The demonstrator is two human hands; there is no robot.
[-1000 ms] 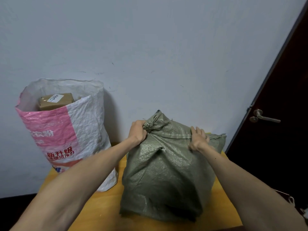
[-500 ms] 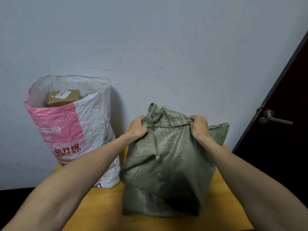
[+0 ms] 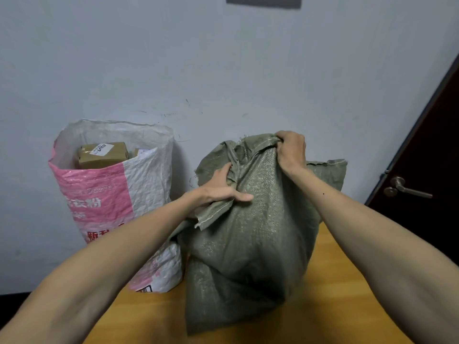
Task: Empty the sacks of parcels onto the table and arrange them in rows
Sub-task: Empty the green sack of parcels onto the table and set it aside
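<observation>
Two bare forearms reach in from the near edge over a yellow wooden table [image 3: 347,306], and the left forearm hides the near left part of the top. On the table, right of centre, stands a green sack [image 3: 248,256], full and bulging, its base hiding the middle of the surface. The left hand [image 3: 221,187] grips a fold of the green weave just below the bunched neck, thumb laid flat along the cloth. The right hand [image 3: 290,150], higher and farther back, has its fingers curled tight around the sack's top edge. Just beside the green sack, to the left and touching it low down, stands a white sack [image 3: 149,184] with a pink printed panel, its mouth open; a brown parcel [image 3: 101,155] with a white label shows inside at the top. Behind both rises a pale blue-grey wall [image 3: 223,70] with faint scuffs. At far right is a dark door [image 3: 427,150] with a metal lever handle [image 3: 402,187].
</observation>
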